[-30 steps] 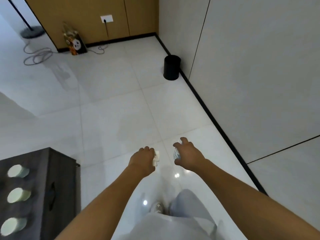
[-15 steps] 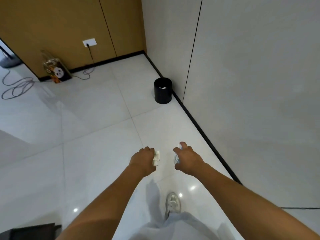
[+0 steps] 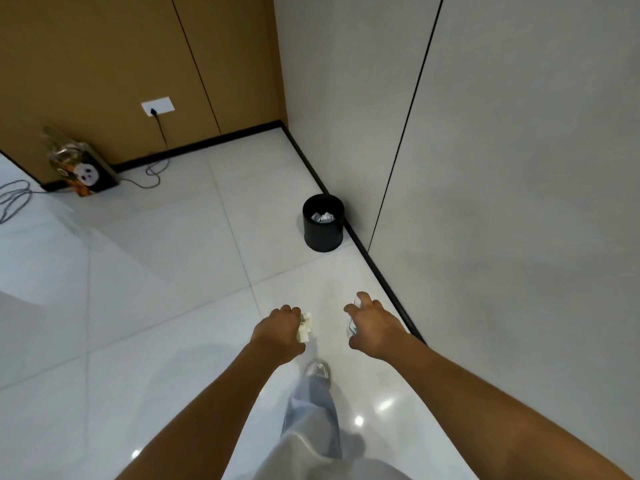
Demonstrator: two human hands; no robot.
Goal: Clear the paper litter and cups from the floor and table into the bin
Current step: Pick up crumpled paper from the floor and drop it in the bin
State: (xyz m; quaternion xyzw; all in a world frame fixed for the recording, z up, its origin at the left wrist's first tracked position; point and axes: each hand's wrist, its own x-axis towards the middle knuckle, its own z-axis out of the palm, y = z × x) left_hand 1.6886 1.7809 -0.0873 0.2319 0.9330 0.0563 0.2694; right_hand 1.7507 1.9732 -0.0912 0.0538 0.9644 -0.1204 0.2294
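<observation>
Bin [image 3: 323, 227], a second ago far ahead of the hands, now stands much nearer, just ahead and slightly right of centre against the wall, with white scraps already in it; the table with cups has dropped out of the head view. Left hand [image 3: 278, 332] is curled round white paper [image 3: 305, 328] and right hand [image 3: 372, 327] round a pale crumpled scrap [image 3: 350, 325], so the drop seems a few steps off.
</observation>
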